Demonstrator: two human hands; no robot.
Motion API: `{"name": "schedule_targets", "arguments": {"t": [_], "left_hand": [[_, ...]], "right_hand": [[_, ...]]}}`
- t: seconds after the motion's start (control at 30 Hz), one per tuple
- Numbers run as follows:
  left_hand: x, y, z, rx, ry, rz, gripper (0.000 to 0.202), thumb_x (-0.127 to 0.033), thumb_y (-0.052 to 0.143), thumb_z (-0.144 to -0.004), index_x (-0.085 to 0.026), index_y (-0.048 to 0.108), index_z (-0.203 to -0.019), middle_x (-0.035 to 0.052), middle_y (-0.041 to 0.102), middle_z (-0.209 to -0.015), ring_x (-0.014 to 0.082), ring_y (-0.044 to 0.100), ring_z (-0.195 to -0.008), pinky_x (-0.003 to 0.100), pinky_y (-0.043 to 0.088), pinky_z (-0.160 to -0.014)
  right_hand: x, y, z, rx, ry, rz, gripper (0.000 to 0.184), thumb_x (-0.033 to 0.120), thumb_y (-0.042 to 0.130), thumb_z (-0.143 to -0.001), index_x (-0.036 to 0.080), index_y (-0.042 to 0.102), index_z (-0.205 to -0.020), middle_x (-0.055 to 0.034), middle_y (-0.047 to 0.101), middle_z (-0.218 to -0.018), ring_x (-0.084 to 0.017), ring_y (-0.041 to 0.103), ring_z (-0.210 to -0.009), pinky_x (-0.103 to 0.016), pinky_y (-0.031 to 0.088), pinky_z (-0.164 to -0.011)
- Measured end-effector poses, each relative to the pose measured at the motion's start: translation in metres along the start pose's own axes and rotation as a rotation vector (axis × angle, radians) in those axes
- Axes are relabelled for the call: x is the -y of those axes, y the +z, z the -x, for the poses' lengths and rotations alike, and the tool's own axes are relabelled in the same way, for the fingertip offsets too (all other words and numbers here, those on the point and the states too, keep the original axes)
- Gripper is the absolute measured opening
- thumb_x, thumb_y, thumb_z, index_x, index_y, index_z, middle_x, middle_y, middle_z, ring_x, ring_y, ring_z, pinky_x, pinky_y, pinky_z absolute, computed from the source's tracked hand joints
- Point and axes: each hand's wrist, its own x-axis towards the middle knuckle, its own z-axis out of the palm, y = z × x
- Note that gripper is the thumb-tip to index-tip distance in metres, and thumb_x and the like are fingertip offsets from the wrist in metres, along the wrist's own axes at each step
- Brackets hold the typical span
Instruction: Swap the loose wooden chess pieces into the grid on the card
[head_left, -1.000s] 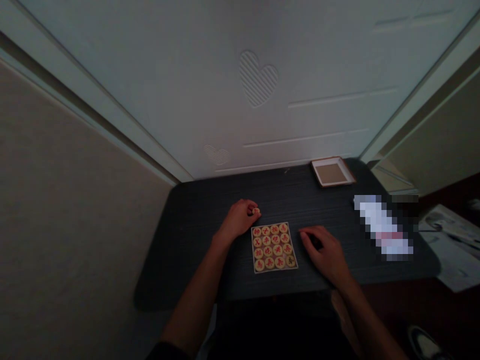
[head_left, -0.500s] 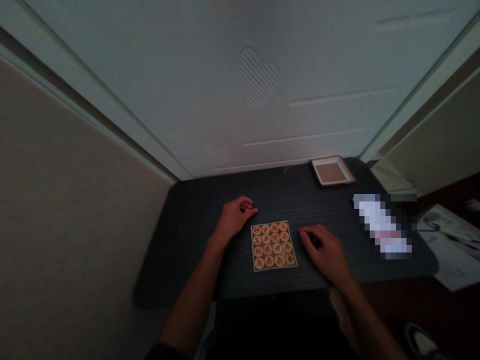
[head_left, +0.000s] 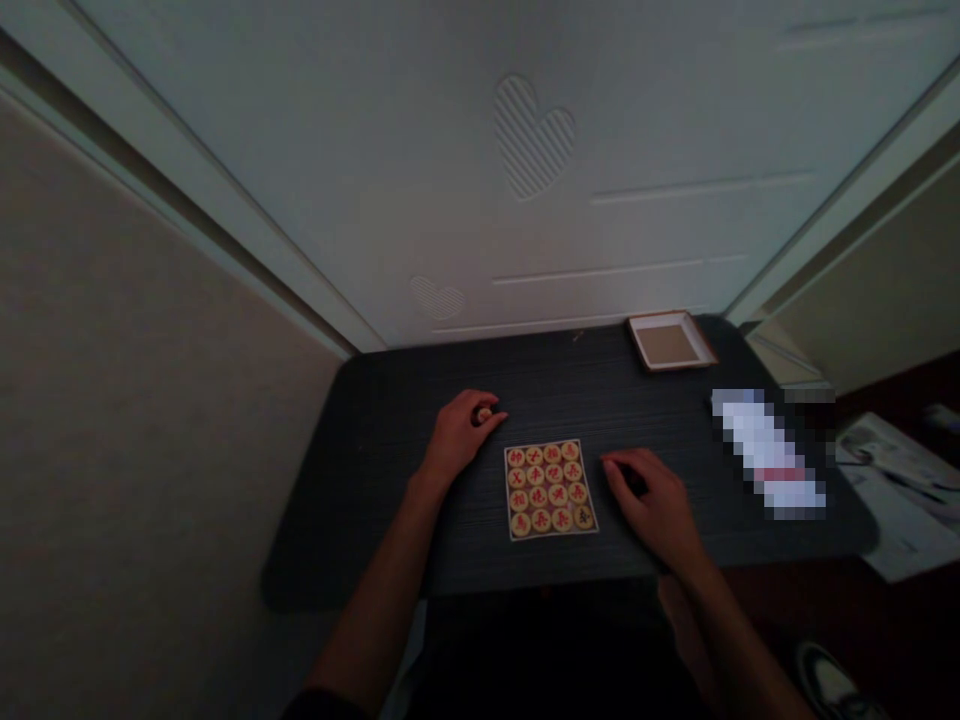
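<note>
A small square tray (head_left: pixel 509 496) filled with several round pale game pieces marked in red lies on the dark table (head_left: pixel 375 480). My left hand (head_left: pixel 457 435) rests just up-left of the tray, its fingers curled round one round pale piece (head_left: pixel 484 412). My right hand (head_left: pixel 652 500) lies palm down on the table right of the tray, fingers bent and pointing at it, with something dark under them that I cannot make out.
A shallow white-rimmed box lid (head_left: pixel 670 343) sits at the table's far right corner. A blurred-out white object (head_left: pixel 769 455) lies near the right edge. A pale door with heart reliefs stands behind the table. Papers (head_left: pixel 896 490) lie on the floor at right.
My left hand drew back a little from the tray's corner and closed more around the piece. My right hand stayed put. The view shifted slightly.
</note>
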Motion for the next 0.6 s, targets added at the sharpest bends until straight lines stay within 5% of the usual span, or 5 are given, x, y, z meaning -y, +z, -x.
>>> {"name": "schedule_targets", "arguments": {"t": [0.33,0.47,0.6], "left_hand": [[-0.001,-0.017,0.009,0.119,-0.023,0.04,0.03,-0.031,0.07,-0.091,-0.024,0.069,-0.12,0.0071,0.067,-0.126,0.0186,0.069,-0.097,0.035,0.06,-0.087],[-0.001,-0.021,0.01,0.091,-0.047,-0.1,0.027,-0.036,0.073,-0.089,-0.022,0.072,-0.111,0.0086,0.071,-0.115,0.0248,0.068,-0.103,0.043,0.056,-0.095],[-0.002,-0.023,0.009,0.125,-0.052,-0.107,0.02,-0.037,0.07,-0.091,-0.023,0.073,-0.105,0.007,0.072,-0.107,0.0231,0.069,-0.095,0.039,0.056,-0.089]], "right_hand": [[0.003,-0.001,-0.001,-0.004,-0.004,0.028,0.021,0.038,0.057,-0.1,0.025,0.074,-0.103,-0.007,0.077,-0.1,-0.024,0.07,-0.09,-0.038,0.057,-0.08],[0.003,-0.001,-0.001,0.002,0.002,0.025,0.022,0.038,0.056,-0.101,0.025,0.074,-0.103,-0.0074,0.077,-0.099,-0.024,0.07,-0.091,-0.038,0.057,-0.081],[0.003,-0.001,-0.001,0.004,0.012,0.027,0.02,0.037,0.057,-0.1,0.025,0.073,-0.103,-0.0065,0.076,-0.1,-0.023,0.07,-0.092,-0.038,0.056,-0.083]]}}
